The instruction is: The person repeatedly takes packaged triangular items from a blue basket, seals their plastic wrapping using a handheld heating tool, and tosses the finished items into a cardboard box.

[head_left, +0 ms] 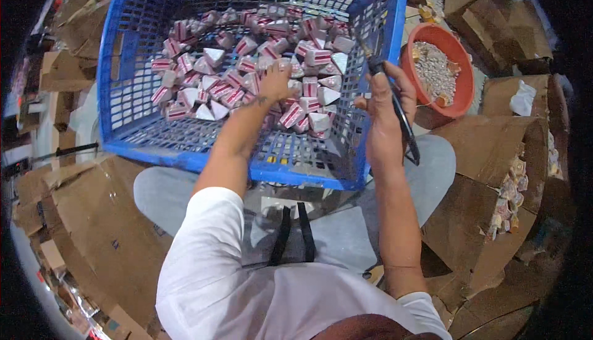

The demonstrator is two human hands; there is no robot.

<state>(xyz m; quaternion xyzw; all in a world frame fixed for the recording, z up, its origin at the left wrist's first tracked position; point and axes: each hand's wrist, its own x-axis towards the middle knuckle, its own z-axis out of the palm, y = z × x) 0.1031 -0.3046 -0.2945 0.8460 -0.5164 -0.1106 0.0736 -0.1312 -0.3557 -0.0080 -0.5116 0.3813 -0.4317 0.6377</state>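
Observation:
Many small wedge-shaped pieces, white with red and pink stripes like toy cake slices [231, 96], lie heaped in a blue plastic crate [395, 25]. Reaching into the crate, my left hand [276, 85] rests on the middle of the heap with its fingers spread; its fingertips are partly lost among the pieces. Over the crate's right side, my right hand [386, 102] grips a slim black-handled brush [404, 123]. The brush's thin end points up and away, toward the inside of the crate; its tip is blurred.
To the right of the crate stands an orange tub [468, 86] of small pale bead-like bits. Brown cardboard [117, 216] covers much of the floor on both sides. Several small wrapped-looking pieces [509, 195] lie on the cardboard at right. My knees flank the crate's near edge.

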